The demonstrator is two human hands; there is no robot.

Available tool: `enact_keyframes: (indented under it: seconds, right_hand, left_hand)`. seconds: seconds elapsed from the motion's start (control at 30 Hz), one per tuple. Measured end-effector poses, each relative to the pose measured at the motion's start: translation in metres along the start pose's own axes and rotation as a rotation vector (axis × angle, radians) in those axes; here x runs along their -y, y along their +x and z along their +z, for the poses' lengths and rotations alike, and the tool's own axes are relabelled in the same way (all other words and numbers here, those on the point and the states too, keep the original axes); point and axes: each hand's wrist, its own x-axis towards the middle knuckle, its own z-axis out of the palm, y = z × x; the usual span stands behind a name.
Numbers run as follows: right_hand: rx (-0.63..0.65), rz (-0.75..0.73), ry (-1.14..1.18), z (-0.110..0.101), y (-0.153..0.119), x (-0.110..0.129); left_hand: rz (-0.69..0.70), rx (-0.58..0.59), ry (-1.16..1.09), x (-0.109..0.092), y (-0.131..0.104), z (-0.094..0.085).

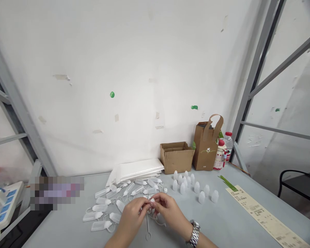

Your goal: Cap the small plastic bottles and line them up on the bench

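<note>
My left hand and my right hand meet low in the middle of the head view. Their fingertips are pinched together on a small white cap, mostly covered by the fingers. Beneath them, a thin white strap ending in a ring reaches towards me, among other straps partly hidden by the hands. To the left, several translucent squeeze bottles with tethered caps lie on their sides. Farther right, several small frosted bottle bodies stand upright without straps.
Flat white packets are stacked by the wall on the grey table. Behind the bottles stand a cardboard box, a brown paper bag and a red-capped bottle. A printed paper strip lies right; a power strip is left.
</note>
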Motion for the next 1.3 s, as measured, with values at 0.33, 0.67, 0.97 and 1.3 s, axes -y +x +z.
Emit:
enact_keyframes:
  seconds: [0.33,0.67,0.97,1.3]
  right_hand:
    - [-0.118,-0.005,-0.090,-0.007,0.005,0.000]
    - [-0.202,-0.186,-0.698,-0.017,-0.002,0.002]
    - [-0.131,-0.343,-0.948,-0.004,0.004,-0.016]
    - [-0.218,-0.374,-0.872,-0.012,0.001,-0.006]
  left_hand:
    - [-0.045,-0.026,0.292,0.012,0.006,-0.013]
    - [-0.412,0.034,0.728,0.043,0.012,-0.017]
    - [-0.389,0.055,0.697,0.044,0.015,-0.013]
    - [-0.372,0.041,0.657,0.043,0.016,-0.020]
